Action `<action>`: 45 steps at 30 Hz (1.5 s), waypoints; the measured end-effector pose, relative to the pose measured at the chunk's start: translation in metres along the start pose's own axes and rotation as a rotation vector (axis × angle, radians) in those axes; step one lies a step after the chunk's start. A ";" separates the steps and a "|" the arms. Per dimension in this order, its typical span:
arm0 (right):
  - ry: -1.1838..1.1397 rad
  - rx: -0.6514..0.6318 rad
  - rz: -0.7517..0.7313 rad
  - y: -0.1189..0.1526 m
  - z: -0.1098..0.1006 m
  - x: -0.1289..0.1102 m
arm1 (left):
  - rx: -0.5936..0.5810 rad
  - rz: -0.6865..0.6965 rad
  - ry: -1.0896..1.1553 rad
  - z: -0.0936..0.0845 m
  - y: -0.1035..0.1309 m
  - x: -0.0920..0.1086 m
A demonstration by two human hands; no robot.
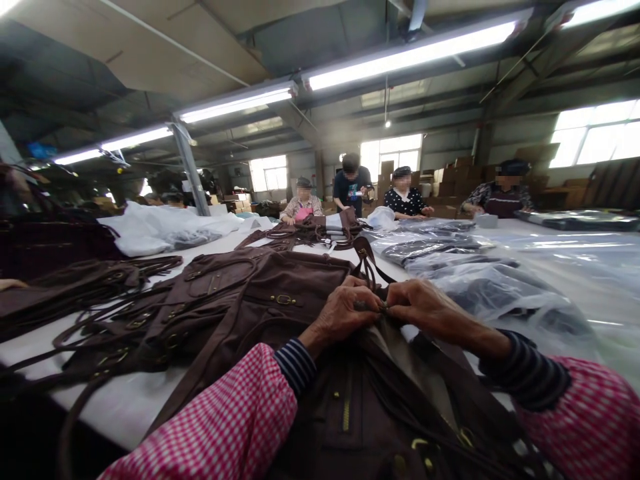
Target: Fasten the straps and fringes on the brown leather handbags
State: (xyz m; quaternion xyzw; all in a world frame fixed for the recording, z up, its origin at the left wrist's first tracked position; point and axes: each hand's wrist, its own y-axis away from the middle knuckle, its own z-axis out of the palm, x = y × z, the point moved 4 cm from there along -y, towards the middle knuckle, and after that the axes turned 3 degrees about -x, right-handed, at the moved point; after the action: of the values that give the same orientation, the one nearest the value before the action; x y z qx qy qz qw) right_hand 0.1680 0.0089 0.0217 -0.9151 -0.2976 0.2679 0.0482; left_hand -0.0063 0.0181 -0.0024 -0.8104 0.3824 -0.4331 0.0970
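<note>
The left hand [345, 310] and right hand [425, 307] are close together just past the centre, each pinching the top edge of the open brown bag [320, 427] between thumb and fingers; the exact bit gripped is too small to tell. The bag spreads towards 6 o'clock. Other brown bags [290, 280] cover the desk [125, 407] from 9 to 11 o'clock, clear plastic [515, 293] lies at 2, and people [353, 183] face it around 12.

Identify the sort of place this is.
Likely a bag factory's finishing or packing area: brown bags spread on a long white table, clear plastic wrapping, and stacked cartons behind.
</note>
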 end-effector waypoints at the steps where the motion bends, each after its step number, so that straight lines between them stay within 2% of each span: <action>1: 0.023 0.004 -0.001 0.002 0.000 -0.002 | -0.002 -0.011 0.010 0.000 0.000 -0.001; 7: 0.269 -0.070 0.087 0.005 0.000 -0.021 | 0.038 -0.027 0.102 0.000 0.000 -0.007; 10: 0.300 -0.040 0.064 0.005 0.004 -0.022 | 0.030 -0.024 0.125 0.000 0.000 -0.005; 13: 0.264 0.064 0.014 0.013 0.008 -0.009 | 0.024 -0.048 0.122 -0.002 0.000 -0.003; 17: 0.087 0.200 -0.070 0.035 0.008 0.011 | 0.021 -0.079 0.095 -0.002 -0.001 -0.003; 21: 0.052 0.152 -0.185 0.050 0.009 0.003 | 0.014 -0.108 0.061 -0.002 -0.003 -0.004; 24: 0.222 0.111 -0.158 0.046 0.014 -0.010 | 0.009 -0.101 0.025 -0.003 -0.002 -0.003; 27: 0.445 0.136 -0.074 0.037 0.020 -0.015 | 0.000 -0.099 0.004 -0.003 -0.001 -0.003; 31: 0.631 0.218 -0.127 0.033 0.026 -0.018 | 0.008 -0.111 -0.018 -0.002 -0.001 -0.005; 37: 0.643 0.240 -0.253 0.036 0.030 -0.023 | 0.015 -0.131 -0.042 -0.001 -0.003 -0.008; 45: 0.629 0.208 -0.205 0.033 0.034 -0.017 | 0.043 -0.205 -0.119 0.001 -0.004 -0.006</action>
State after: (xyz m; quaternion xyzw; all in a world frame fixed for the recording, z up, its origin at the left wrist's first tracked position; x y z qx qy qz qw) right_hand 0.1558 -0.0305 -0.0078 -0.9084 -0.3297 -0.0048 0.2572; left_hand -0.0060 0.0248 -0.0048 -0.8672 0.2818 -0.4000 0.0923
